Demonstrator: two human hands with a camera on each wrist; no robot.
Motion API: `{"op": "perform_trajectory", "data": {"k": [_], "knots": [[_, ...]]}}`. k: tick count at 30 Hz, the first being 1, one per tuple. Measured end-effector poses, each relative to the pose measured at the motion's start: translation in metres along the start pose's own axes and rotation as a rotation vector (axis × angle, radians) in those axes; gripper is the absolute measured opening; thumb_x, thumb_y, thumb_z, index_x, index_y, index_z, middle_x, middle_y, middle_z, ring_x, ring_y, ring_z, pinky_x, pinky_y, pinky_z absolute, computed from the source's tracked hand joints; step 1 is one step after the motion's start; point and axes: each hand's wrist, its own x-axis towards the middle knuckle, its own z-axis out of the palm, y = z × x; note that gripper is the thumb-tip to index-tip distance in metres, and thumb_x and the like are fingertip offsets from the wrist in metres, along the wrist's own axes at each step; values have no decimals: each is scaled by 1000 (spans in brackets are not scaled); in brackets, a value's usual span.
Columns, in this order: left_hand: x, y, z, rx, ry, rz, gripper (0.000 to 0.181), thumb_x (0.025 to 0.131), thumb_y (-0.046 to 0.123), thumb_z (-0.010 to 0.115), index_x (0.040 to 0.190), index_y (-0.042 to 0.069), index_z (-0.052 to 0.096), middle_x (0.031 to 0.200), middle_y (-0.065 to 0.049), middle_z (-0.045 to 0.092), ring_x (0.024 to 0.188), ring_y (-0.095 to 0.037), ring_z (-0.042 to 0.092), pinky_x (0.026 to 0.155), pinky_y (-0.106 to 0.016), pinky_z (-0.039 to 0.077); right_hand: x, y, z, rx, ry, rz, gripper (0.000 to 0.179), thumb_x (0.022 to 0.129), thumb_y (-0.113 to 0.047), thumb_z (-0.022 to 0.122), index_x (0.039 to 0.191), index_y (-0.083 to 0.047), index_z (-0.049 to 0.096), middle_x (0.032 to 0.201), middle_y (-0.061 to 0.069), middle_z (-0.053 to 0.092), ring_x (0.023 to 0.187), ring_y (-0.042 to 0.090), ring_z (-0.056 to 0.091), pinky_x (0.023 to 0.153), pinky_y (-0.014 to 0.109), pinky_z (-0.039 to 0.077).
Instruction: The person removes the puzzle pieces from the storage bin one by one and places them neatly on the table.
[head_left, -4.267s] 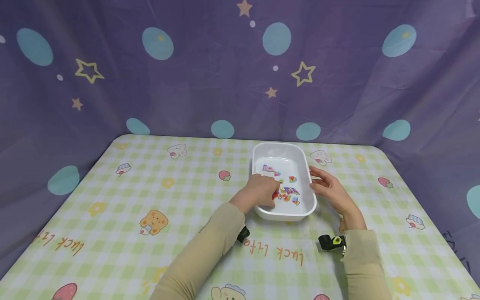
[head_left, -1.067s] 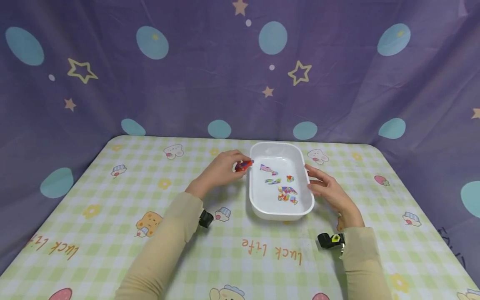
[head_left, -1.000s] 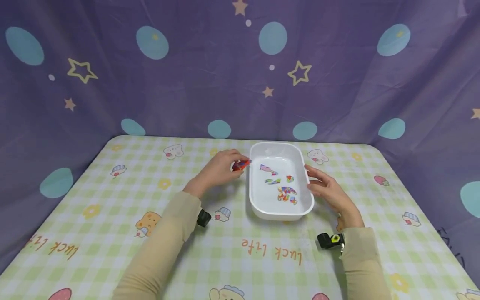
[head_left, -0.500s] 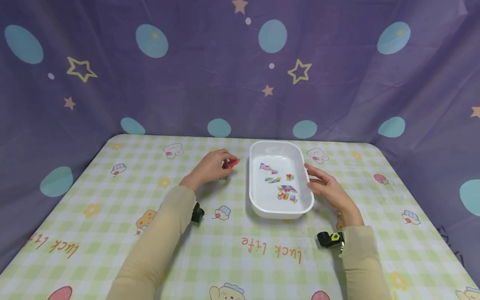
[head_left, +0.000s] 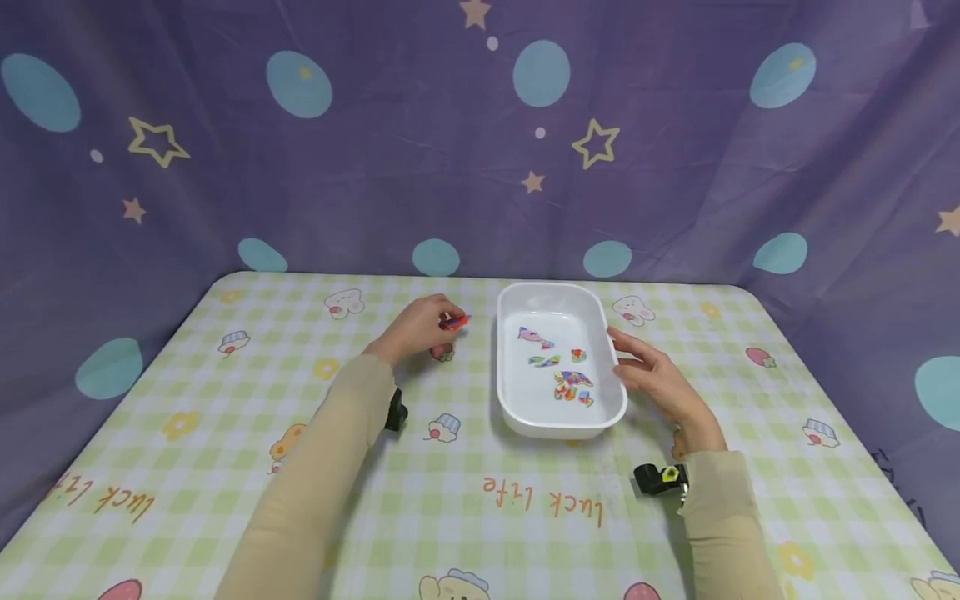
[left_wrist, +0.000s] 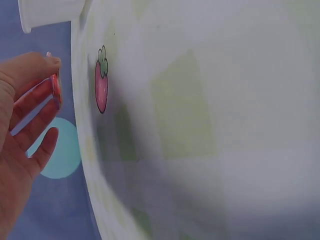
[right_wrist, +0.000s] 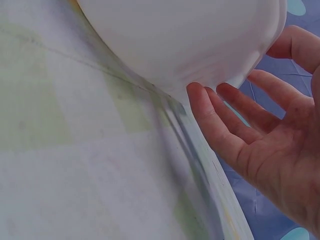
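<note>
White tray (head_left: 504, 375), head view: right of centre, on the checked worktop (head_left: 405, 517), patterned flat pieces (head_left: 573, 379) lying loose on its floor. Left hand (head_left: 416, 328): centre of the frame, well apart from the tray's left wall, thumb and forefinger closed on one red piece (head_left: 455, 322). Right hand (head_left: 663, 379): right of the tray, fingertips on its outer wall.

Left wrist view: upper left, red piece seen nearly edge-on, pinched between the tips, other fingers loosely spread. It appears raised off the worktop. Handling note: a light pinch near the edge should suit so thin an item; tilting it level before contact would help it lie flat.

Right wrist view: upper right, fingers slightly bent and parted, resting against the tray, grasping nothing. Handling note: gentle, even contact should be enough; a push could slide the tray.
</note>
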Motion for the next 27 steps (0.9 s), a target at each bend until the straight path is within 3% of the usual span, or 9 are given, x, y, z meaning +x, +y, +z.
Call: {"op": "perform_trajectory", "data": {"k": [4,9,18,27], "knots": [[5,-5,2,-9,34,-16,31,77,13,66,108,10,66,103,-6,61,90,-20,56,83,-34,44,0,0,-1,-7,6,6,61,88,-7,53,142,-7,28,141,21,29,105,4,54,79,23,49],[8,-10,7,-44,6,-92,31,77,12,66,108,11,67,102,-5,61,86,-19,54,80,-31,42,0,0,0,-15,6,11,61,87,-8,54,142,-7,28,141,20,30,105,5,54,79,23,49],[10,-14,13,-38,-17,-148,32,79,10,62,110,10,66,103,-7,61,88,-19,56,85,-34,44,0,2,0,-17,0,9,60,89,-10,54,143,-9,28,142,21,29,106,4,53,79,24,49],[10,-14,14,-46,-6,-120,32,79,7,60,111,6,65,106,-9,57,96,-24,52,91,-36,41,1,2,-2,-32,15,16,60,88,-9,54,143,-11,29,141,20,31,105,4,53,79,24,49]]}}
